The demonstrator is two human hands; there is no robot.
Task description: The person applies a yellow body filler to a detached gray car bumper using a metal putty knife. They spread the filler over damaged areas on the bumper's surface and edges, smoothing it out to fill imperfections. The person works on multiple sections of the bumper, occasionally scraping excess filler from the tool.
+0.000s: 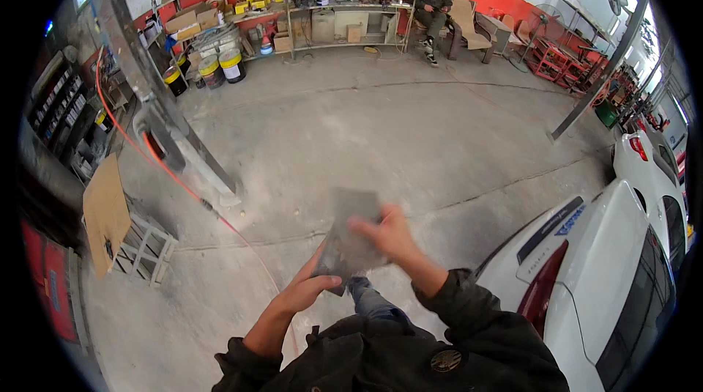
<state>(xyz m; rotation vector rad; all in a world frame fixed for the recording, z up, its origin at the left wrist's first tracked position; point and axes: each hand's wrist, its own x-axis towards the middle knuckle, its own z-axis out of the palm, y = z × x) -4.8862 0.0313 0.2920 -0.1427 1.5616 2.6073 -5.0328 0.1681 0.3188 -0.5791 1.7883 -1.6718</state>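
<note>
Between my hands, in front of my body, is a grey, flat, sheet-like piece (344, 249), smeared by motion; it could be sandpaper, but I cannot be sure. My left hand (304, 289) grips its lower left edge, thumb on top and fingers underneath. At its upper right side is my right hand (392, 234), blurred, with the thumb lying across the face of the sheet and the other fingers partly hidden behind it. The far end of the sheet is tilted away from me.
A white car (586, 275) stands close on my right. To the left are a metal post (165, 121), an orange hose (176, 181) along the floor and a brown board (110, 216) on a metal frame. Behind are loaded shelves, buckets (232, 66) and a seated person (432, 15).
</note>
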